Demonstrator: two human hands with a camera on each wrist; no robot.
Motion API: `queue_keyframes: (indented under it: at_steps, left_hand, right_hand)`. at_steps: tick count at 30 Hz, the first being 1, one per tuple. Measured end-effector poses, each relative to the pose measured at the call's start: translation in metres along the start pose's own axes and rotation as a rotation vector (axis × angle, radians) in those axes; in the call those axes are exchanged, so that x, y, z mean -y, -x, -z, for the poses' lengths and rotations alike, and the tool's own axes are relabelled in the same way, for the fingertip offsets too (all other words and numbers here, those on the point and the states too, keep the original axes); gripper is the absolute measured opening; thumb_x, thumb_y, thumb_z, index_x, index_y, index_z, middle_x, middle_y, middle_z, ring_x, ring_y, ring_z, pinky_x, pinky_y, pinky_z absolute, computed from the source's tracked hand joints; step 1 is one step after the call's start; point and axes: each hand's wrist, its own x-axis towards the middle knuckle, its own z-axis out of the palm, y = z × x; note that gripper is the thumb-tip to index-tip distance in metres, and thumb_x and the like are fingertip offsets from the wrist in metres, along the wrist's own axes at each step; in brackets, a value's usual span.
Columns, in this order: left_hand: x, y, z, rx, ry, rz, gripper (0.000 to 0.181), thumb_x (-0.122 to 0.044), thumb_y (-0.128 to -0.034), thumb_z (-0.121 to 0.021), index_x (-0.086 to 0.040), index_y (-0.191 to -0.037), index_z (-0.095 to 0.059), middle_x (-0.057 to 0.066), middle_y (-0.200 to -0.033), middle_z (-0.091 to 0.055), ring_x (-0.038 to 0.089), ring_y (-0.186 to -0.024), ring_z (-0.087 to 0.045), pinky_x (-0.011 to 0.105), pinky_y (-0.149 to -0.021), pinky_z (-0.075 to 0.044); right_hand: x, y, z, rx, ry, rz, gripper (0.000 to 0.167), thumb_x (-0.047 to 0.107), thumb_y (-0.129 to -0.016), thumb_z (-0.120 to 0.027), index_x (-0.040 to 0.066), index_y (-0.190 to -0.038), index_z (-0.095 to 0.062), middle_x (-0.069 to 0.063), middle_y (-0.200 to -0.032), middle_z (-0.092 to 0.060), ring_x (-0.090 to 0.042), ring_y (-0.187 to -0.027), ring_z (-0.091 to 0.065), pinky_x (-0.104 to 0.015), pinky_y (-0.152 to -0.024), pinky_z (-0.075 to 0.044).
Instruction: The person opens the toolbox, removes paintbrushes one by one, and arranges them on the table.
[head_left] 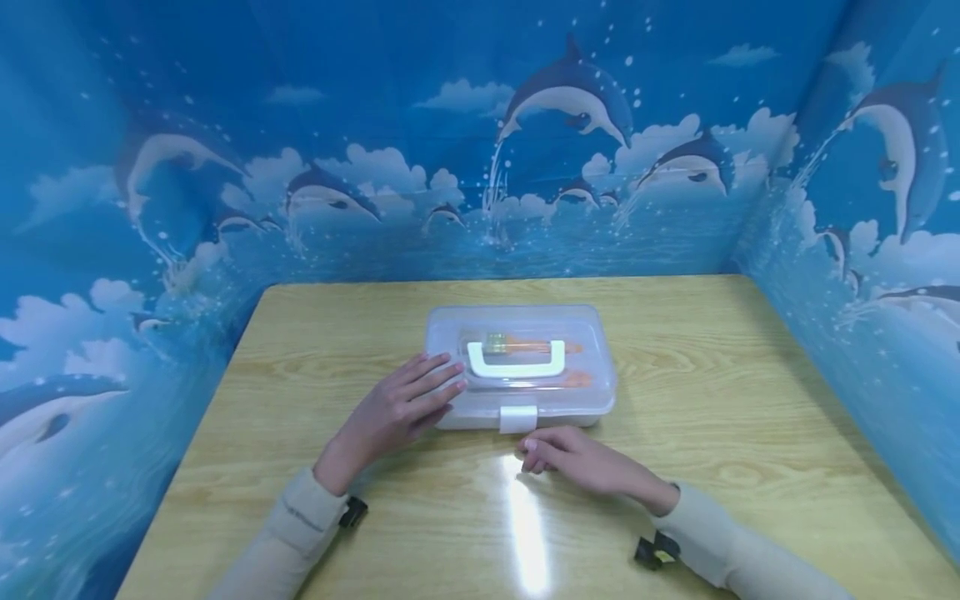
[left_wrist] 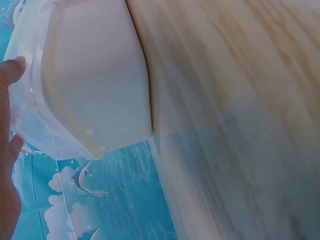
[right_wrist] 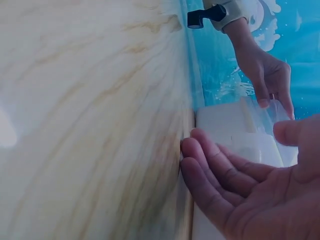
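Observation:
A clear plastic carry box (head_left: 517,319) stands closed on the table, with a white handle (head_left: 517,372) lying flat on its lid and a white latch (head_left: 518,419) at the front. Orange objects (head_left: 532,345) show blurrily through the lid. My left hand (head_left: 405,400) touches the lid's left side, fingers extended. The left wrist view has the box's pale side wall (left_wrist: 95,75) close up, the thumb by the lid's edge. Just in front of the latch is my right hand (head_left: 585,462). In the right wrist view its fingers (right_wrist: 225,175) bend loosely, thumb apart, holding nothing.
The wood-grain table (head_left: 300,367) extends around the box. Blue dolphin-print cloth (head_left: 360,225) walls in the back and both sides. A light reflection lies on the tabletop before the box. Small black devices (head_left: 657,550) sit at both wrists.

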Motion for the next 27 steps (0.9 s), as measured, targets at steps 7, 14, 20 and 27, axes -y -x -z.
queue_keyframes:
  at_steps: [7, 14, 20, 27]
  left_hand:
    - [-0.001, -0.001, 0.002, 0.025, 0.001, 0.018, 0.046, -0.018, -0.0910, -0.071, -0.009, -0.135, -0.065, 0.010, -0.143, -0.061, 0.031, -0.134, -0.057, 0.049, -0.115, -0.045]
    - [-0.001, -0.001, 0.002, 0.009, 0.012, 0.011, 0.044, -0.018, -0.0909, -0.071, -0.008, -0.134, -0.066, 0.011, -0.141, -0.063, 0.032, -0.132, -0.058, 0.051, -0.113, -0.047]
    - [-0.002, -0.002, 0.002, 0.007, 0.016, 0.010, 0.046, -0.018, -0.0891, -0.073, -0.009, -0.134, -0.066, 0.010, -0.141, -0.063, 0.032, -0.132, -0.058, 0.052, -0.111, -0.048]
    - [-0.003, -0.001, 0.003, 0.021, 0.022, 0.029, 0.048, -0.017, -0.0878, -0.076, -0.009, -0.135, -0.065, 0.010, -0.142, -0.062, 0.032, -0.133, -0.058, 0.051, -0.115, -0.045]
  right_hand:
    - [-0.001, -0.004, 0.003, -0.044, -0.109, -0.085, 0.047, 0.028, -0.111, -0.039, -0.011, -0.122, -0.063, -0.016, -0.102, -0.074, -0.026, -0.091, -0.071, -0.030, -0.083, -0.063]
    - [-0.002, -0.008, 0.004, -0.024, -0.282, -0.108, 0.054, 0.029, -0.112, -0.035, -0.019, -0.124, -0.057, -0.025, -0.100, -0.073, -0.030, -0.089, -0.073, -0.035, -0.082, -0.064]
    - [-0.004, -0.010, 0.003, 0.015, -0.463, -0.135, 0.064, 0.038, -0.112, -0.031, -0.021, -0.125, -0.054, -0.022, -0.099, -0.072, -0.021, -0.085, -0.072, -0.033, -0.081, -0.064]
    - [-0.005, -0.014, 0.002, 0.014, -0.524, -0.181, 0.075, 0.050, -0.110, -0.026, -0.019, -0.123, -0.055, -0.007, -0.091, -0.072, -0.015, -0.080, -0.070, -0.027, -0.077, -0.062]
